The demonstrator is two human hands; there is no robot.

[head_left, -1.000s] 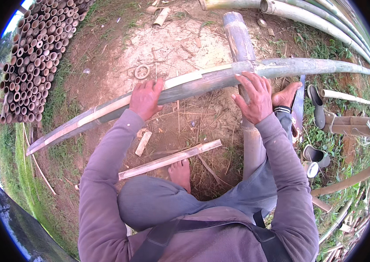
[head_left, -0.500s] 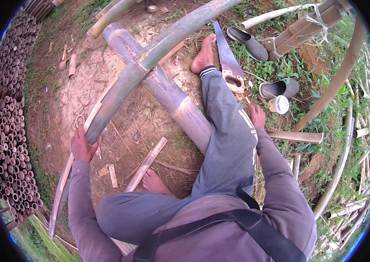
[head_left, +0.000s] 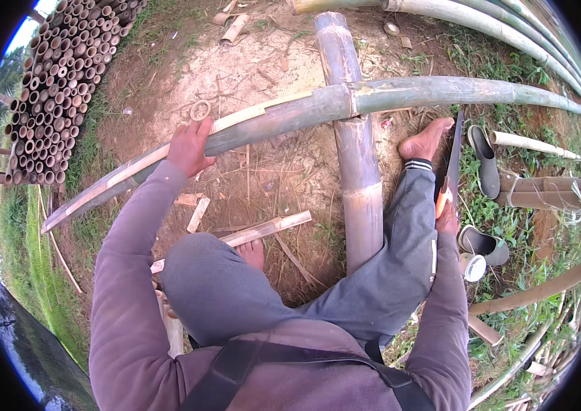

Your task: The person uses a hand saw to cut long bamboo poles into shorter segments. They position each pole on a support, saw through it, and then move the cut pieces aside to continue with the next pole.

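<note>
A long green bamboo pole (head_left: 427,94) with a split, pale strip along its left part lies across a thick bamboo log (head_left: 360,175). My left hand (head_left: 191,147) is closed around the pole, well left of the log. In my right hand (head_left: 448,220) is a hand saw (head_left: 453,154), gripped by its orange-brown handle beside my right shin. Its blade points away from me, turned nearly edge-on, close to my bare right foot (head_left: 426,142). The far end of the log extends past the pole, and its near end reaches my right leg.
Cut bamboo is stacked at the far left (head_left: 57,103). To the right lie two grey shoes (head_left: 485,164), a white tub (head_left: 472,267) and tied bamboo posts (head_left: 544,192). A split bamboo piece (head_left: 273,228) rests by my left foot. More poles (head_left: 489,24) lie at the far right.
My right hand has taken hold of the saw handle, and the blade has turned from lying flat to edge-on. The view has swung left. My left hand stays on the bamboo pole.
</note>
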